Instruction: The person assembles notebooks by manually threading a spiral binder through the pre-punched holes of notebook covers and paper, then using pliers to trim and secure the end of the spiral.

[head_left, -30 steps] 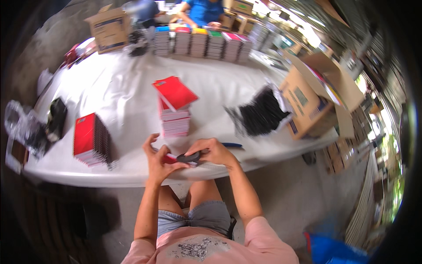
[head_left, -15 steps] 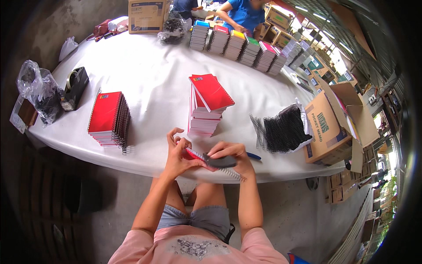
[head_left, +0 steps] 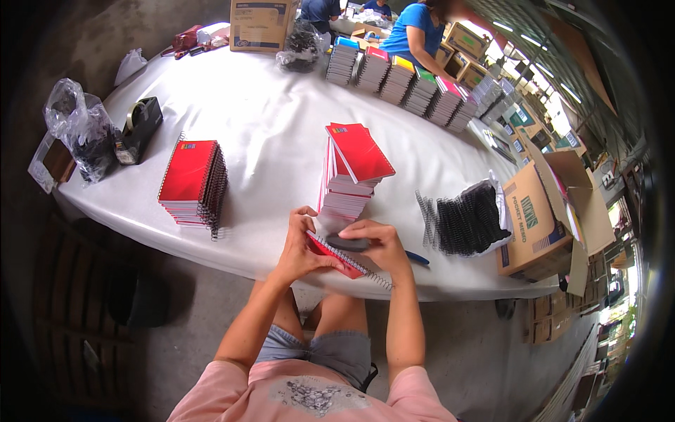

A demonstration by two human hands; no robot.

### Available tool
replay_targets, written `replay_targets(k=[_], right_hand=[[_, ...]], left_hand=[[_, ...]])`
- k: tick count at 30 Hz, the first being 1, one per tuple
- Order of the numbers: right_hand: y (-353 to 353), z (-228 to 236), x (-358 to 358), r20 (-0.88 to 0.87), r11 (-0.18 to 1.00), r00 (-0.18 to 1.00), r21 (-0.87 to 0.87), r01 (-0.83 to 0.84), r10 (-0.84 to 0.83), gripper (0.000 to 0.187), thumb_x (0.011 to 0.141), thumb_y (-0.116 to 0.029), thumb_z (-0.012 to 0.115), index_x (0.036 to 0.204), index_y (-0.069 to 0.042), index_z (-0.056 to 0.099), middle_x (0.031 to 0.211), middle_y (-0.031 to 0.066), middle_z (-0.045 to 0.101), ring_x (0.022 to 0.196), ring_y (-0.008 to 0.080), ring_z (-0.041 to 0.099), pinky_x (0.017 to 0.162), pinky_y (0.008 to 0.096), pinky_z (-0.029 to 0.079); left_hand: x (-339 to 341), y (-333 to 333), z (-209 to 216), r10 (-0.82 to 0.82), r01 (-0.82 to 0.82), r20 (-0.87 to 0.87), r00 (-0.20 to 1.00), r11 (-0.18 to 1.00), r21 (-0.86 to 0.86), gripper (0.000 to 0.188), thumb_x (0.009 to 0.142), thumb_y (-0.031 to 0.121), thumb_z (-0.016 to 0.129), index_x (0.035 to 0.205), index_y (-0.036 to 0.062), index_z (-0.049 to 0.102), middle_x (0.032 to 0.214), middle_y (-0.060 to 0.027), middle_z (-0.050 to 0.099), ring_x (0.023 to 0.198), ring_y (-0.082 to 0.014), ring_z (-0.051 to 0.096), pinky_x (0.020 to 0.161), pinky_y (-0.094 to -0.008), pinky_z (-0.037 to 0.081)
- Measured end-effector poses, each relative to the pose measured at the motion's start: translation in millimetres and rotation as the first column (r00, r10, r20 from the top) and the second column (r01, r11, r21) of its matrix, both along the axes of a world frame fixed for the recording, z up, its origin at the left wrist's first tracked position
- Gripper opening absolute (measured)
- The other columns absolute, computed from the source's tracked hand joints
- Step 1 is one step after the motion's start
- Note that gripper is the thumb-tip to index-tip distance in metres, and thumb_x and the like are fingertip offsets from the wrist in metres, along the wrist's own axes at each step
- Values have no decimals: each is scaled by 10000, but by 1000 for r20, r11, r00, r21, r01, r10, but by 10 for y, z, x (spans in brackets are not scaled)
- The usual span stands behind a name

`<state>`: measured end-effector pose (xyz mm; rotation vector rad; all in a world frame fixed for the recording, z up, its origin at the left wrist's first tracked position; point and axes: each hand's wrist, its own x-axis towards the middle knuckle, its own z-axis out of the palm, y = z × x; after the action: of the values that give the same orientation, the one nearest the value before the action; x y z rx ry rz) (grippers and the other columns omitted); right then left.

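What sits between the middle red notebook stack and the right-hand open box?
Black spiral coils, partly in a white wrapping, as the head view shows.

Black tape dispenser [head_left: 148,121], crumpled clear bag [head_left: 71,109] (just beside it), co-worker [head_left: 416,35] in blue

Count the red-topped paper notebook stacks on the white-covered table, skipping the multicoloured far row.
2: the black-coil-bound stack at left, and the skewed-top stack at centre, beyond the left hand and right hand. No others seem hidden.
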<state>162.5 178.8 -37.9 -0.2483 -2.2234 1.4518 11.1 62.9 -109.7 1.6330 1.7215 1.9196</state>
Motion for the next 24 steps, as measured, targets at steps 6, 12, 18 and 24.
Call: replay_targets(k=[6, 12, 18, 24], right_hand=[[-33, -29, -120, 129, 996, 990, -83, -46, 56, 356, 655, 142, 601, 959, -20, 693, 924, 97, 670, 870, 159, 625, 763, 247, 483], [-103, -34, -118, -241, 962, 970, -260, -77, 13, 398, 623, 136, 599, 977, -21, 690, 949, 103, 677, 881, 176, 635, 799, 256, 488], [-30, -81, -222, 60, 997, 998, 79, 27, -32, 349, 629, 155, 615, 949, 31, 681, 961, 137, 672, 918, 208, 630, 833, 296, 491], [-125, 3, -254, -12, 995, 997, -65, -80, 80, 385, 670, 168, 579, 997, -7, 684, 984, 94, 668, 893, 132, 615, 789, 252, 474]], left_hand=[[24, 24, -55, -5, 12, 151, 989, 999, -44, 1061, 332, 362, 949, 1091, 72, 267, 1041, -99, 385, 865, -164, 423, 743, -292, 415], [4, 19, -64, -18, 20, 171, 985, 1000, -8, 1025, 339, 392, 945, 1016, 49, 256, 943, -108, 410, 844, -214, 437, 777, -321, 411], [18, 36, -44, -42, 58, 241, 970, 997, -60, 1008, 328, 429, 940, 956, 54, 246, 870, -88, 378, 801, -208, 429, 732, -319, 419], [2, 24, -67, -37, 66, 253, 967, 992, -107, 1016, 336, 430, 938, 956, 49, 229, 882, -94, 384, 795, -198, 437, 733, -316, 432]])
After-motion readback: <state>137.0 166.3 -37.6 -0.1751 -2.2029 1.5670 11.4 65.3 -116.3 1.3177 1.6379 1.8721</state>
